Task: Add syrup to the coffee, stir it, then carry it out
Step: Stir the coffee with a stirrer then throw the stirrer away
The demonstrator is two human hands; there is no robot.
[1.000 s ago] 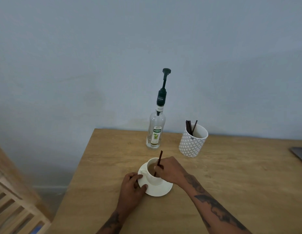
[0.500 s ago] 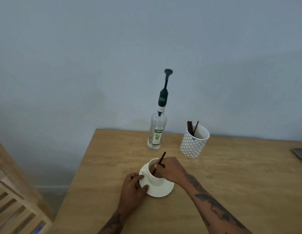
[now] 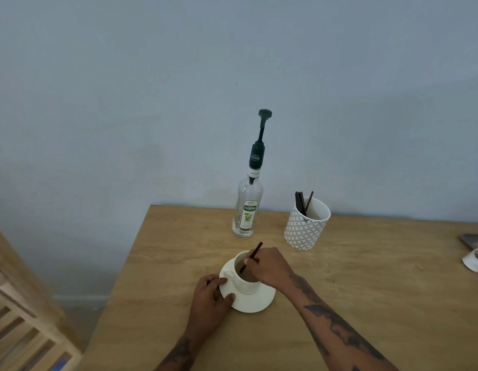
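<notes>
- A wooden table (image 3: 366, 303) stands against a pale blue wall (image 3: 179, 89); its left edge runs diagonally toward the viewer, and the cup and saucer sit near that edge, just inside the back-left corner area.
- Bare tabletop stretches to the right of the cup and in front of it, crossed only by the right forearm.
- To the left of the table, below its level, part of a slatted wooden frame (image 3: 24, 330) shows.
- The left hand (image 3: 209, 298) rests on the table with fingers curled onto the left rim of the white saucer (image 3: 256, 303), thumb touching its near edge.
- The right hand (image 3: 267, 267) hovers over the white cup (image 3: 246, 283), fingertips pinched closed around a dark stir stick (image 3: 252, 255) that tilts up and to the right, its lower end dipped into the cup.
- The cup stands on the saucer, handle to the left, holding brown coffee (image 3: 242, 270).
- Behind the cup, a clear syrup bottle (image 3: 247, 207) with a green pump top stands upright near the table's back edge; it looks almost empty.
- Right of the bottle, well apart from the cup, a white patterned holder (image 3: 306, 226) contains several more dark sticks (image 3: 302, 203) leaning against its left side.
- At the far right edge, a small white object (image 3: 474, 261) and a dark flat item (image 3: 472, 240) are too cropped to identify.
</notes>
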